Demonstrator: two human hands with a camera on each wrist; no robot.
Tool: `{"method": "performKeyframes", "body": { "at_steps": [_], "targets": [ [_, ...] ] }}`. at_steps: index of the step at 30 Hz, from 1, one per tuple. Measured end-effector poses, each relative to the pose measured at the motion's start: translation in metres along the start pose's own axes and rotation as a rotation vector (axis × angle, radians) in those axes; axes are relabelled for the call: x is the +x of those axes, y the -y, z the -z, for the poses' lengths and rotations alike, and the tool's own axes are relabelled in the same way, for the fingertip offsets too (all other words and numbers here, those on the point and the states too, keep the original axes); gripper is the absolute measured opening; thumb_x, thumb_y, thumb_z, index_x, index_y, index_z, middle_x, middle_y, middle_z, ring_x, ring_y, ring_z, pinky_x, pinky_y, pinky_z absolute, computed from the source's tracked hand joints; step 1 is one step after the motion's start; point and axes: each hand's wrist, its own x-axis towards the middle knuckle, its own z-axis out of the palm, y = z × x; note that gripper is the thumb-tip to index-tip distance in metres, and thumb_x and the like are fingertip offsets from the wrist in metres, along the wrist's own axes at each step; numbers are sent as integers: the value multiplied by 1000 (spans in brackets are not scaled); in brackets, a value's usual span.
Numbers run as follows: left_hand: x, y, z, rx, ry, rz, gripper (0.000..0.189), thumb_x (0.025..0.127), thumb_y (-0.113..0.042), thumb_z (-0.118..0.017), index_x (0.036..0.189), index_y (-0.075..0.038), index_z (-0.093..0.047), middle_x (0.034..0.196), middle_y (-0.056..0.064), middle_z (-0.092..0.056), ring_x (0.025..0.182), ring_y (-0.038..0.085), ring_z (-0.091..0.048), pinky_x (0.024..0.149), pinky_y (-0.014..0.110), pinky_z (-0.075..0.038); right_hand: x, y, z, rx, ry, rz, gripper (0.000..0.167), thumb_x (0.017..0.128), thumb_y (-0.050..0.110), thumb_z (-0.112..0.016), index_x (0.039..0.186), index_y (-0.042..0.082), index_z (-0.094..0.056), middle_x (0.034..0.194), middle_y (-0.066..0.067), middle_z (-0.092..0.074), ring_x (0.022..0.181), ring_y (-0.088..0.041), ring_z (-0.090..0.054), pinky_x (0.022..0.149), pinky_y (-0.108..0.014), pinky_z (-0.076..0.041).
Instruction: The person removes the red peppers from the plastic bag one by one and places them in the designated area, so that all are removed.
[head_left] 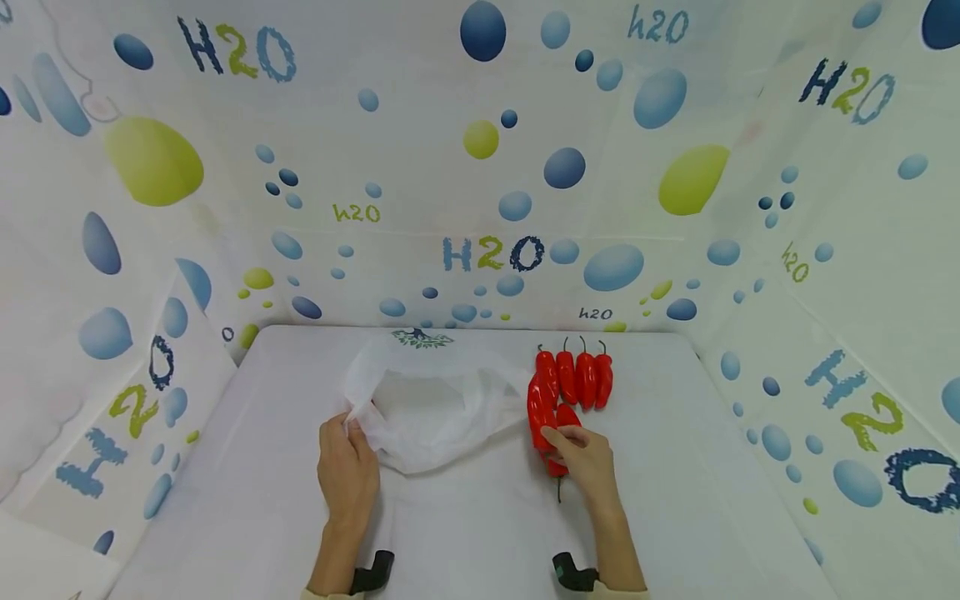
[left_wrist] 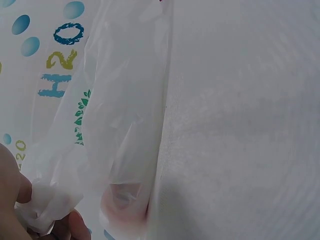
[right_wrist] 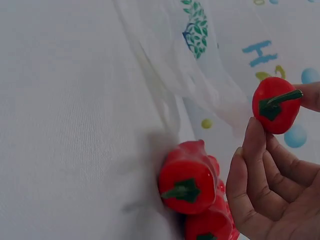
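My left hand (head_left: 348,471) grips the near left rim of a thin white plastic bag (head_left: 442,450), whose mouth gapes in the middle of the table. In the left wrist view, the bunched bag film (left_wrist: 52,200) lies between thumb and fingers. With thumb and fingertips, my right hand (head_left: 588,467) pinches a red pepper (head_left: 538,412) at the bag's right side. Seen from its stem end in the right wrist view, this held pepper (right_wrist: 270,107) has a green stem. More red peppers lie below it, among them one near pepper (right_wrist: 187,182); the hand partly hides them in the head view.
Several red peppers (head_left: 587,379) lie side by side at the back right of the white table (head_left: 697,500), stems pointing away. A green tree print (head_left: 422,337) shows behind the bag's mouth. White cloth walls (head_left: 420,150) with bubble prints enclose the back and sides.
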Motion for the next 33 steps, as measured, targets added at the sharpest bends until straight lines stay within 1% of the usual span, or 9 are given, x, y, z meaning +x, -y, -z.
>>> {"method": "performKeyframes", "body": {
  "at_steps": [4,8,13,18,21,27,33],
  "targets": [
    [0,-1,0,-1,-3,5,26,110,-14,-47,122,7,-57,109,25,-58,84,43,-62,70,55,-51,3,-3,11,-18,-19,-35,53,90,50,-78,119,5,-74,109,-11,-73,89,-24,-70,83,-41,-60],
    [0,-2,1,-4,-1,14,26,110,-13,-47,122,8,-56,108,26,-58,84,44,-62,71,56,-50,6,-7,23,-49,-37,-64,54,90,51,-78,121,6,-73,110,-11,-73,91,-24,-69,83,-40,-60],
    [-1,-3,1,-4,0,8,27,110,-12,-47,123,9,-56,109,26,-59,85,45,-63,71,57,-51,8,-13,35,-71,-62,-77,54,91,52,-76,120,6,-74,107,-10,-74,93,-25,-68,82,-38,-59],
    [0,-3,2,-6,0,-11,28,110,-13,-47,124,10,-56,110,26,-59,84,44,-63,70,57,-52,11,-21,43,-60,-86,-77,56,93,54,-74,122,6,-74,110,-10,-75,94,-24,-70,85,-38,-59],
    [-1,-3,2,-3,6,-9,28,111,-13,-46,124,9,-56,110,26,-59,83,43,-63,70,56,-52,14,-27,48,-57,-103,-84,56,93,54,-74,122,6,-74,112,-11,-74,93,-23,-70,84,-34,-59],
    [-1,-3,2,-1,19,1,29,111,-14,-46,125,9,-55,111,26,-59,83,44,-63,70,56,-51,20,-40,56,-57,-125,-90,58,94,55,-71,122,4,-74,110,-12,-75,90,-22,-69,77,-24,-56],
    [0,-3,2,3,30,31,31,111,-16,-45,127,8,-55,113,26,-59,86,46,-64,73,58,-51,23,-49,61,-52,-140,-112,58,95,53,-72,122,3,-73,108,-10,-76,90,-21,-68,75,-22,-55]
  ]
}}
